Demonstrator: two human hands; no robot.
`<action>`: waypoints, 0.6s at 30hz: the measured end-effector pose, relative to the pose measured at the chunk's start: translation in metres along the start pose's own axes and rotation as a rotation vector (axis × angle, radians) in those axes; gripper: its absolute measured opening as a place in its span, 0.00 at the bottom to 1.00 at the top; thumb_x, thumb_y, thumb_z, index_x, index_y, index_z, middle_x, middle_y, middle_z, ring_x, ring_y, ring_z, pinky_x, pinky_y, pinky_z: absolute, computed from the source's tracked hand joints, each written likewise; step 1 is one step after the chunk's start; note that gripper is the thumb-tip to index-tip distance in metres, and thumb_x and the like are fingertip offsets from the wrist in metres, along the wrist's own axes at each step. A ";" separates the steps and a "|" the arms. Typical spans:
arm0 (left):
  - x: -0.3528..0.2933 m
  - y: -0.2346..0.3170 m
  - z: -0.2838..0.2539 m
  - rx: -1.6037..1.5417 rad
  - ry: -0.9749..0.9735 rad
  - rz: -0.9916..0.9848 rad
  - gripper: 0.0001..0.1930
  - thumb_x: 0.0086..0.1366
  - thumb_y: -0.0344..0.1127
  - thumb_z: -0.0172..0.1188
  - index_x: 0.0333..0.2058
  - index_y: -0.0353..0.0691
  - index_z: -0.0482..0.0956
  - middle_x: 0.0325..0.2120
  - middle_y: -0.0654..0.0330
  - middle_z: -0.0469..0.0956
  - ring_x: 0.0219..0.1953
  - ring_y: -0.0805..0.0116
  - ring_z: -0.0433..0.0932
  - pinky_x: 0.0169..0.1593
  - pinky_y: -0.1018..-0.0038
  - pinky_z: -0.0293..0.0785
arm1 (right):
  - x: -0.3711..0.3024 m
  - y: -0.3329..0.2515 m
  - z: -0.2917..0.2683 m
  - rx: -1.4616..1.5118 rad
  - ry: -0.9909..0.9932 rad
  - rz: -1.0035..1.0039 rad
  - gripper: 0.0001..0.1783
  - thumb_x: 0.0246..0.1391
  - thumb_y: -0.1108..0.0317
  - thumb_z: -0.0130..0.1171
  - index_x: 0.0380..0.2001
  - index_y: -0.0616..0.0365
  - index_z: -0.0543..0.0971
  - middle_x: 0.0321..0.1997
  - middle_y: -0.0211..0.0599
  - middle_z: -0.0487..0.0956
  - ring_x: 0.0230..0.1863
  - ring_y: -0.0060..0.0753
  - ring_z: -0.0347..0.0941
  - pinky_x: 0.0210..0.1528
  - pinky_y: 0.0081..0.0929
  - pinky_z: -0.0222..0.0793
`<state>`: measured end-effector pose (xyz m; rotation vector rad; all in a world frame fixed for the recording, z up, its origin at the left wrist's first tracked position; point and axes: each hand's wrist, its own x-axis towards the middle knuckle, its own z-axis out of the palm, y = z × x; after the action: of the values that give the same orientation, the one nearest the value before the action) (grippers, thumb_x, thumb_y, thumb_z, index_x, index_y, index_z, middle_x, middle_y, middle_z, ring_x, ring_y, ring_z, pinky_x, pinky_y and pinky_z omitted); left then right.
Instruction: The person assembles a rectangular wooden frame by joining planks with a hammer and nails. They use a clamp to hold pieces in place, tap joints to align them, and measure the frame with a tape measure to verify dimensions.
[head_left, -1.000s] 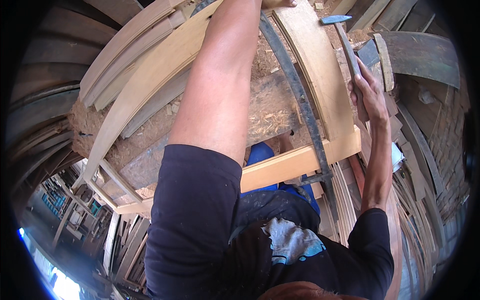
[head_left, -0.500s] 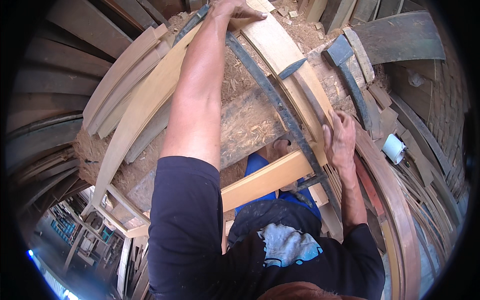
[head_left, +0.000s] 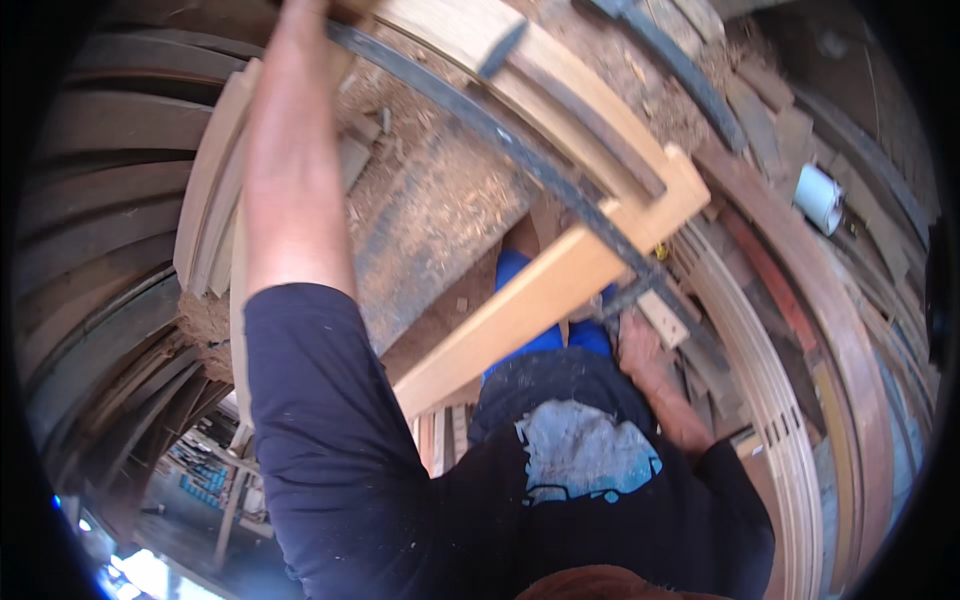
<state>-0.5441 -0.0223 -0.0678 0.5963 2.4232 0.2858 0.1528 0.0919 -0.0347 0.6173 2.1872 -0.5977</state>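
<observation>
My left arm reaches up past the top edge, where the hand is cut off. Beside that forearm runs a long dark metal bar clamp [head_left: 510, 145], crossing a pale curved wooden frame [head_left: 620, 95]. Down by the clamp's near end is my right hand [head_left: 640, 345], next to a small light wood block [head_left: 663, 318] with holes in it. Its fingers are blurred and partly hidden. A hammer [head_left: 588, 118] with a brown handle and dark tapered head lies on the frame. From the frame's near corner a straight pale rail [head_left: 520, 312] slants left in front of me.
A rough plank [head_left: 440, 225] strewn with shavings lies under the frame. Curved boards [head_left: 110, 170] are stacked at left. On the right are a dark-handled tool [head_left: 690, 80], a light blue cup-like container [head_left: 818, 198] and long curved timbers [head_left: 840, 330].
My right hand has left the frame's corner and come down toward me beside the clamp's near end. The view has shifted, and my left hand has passed out of the top edge.
</observation>
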 end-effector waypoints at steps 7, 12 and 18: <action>-0.007 0.007 0.007 0.090 0.080 -0.038 0.38 0.54 0.57 0.71 0.54 0.37 0.69 0.57 0.50 0.65 0.59 0.54 0.64 0.60 0.66 0.66 | 0.015 0.016 -0.018 0.099 -0.197 -0.095 0.17 0.46 0.66 0.69 0.35 0.61 0.74 0.31 0.55 0.81 0.35 0.62 0.80 0.38 0.53 0.75; -0.005 0.013 0.013 0.129 0.122 -0.034 0.41 0.54 0.59 0.70 0.57 0.38 0.67 0.61 0.48 0.62 0.63 0.51 0.62 0.62 0.65 0.64 | 0.024 0.021 -0.029 0.158 -0.334 -0.135 0.17 0.46 0.66 0.68 0.36 0.62 0.74 0.29 0.57 0.81 0.33 0.64 0.79 0.38 0.52 0.75; -0.007 0.018 0.016 0.138 0.194 -0.007 0.45 0.53 0.62 0.70 0.61 0.38 0.65 0.65 0.46 0.60 0.67 0.48 0.59 0.66 0.63 0.63 | 0.032 0.038 -0.019 0.270 -0.506 -0.184 0.17 0.46 0.66 0.67 0.38 0.63 0.76 0.30 0.61 0.80 0.35 0.66 0.79 0.40 0.53 0.74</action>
<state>-0.5232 -0.0086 -0.0707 0.6459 2.6482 0.1815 0.1461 0.1407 -0.0567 0.3491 1.7074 -1.0358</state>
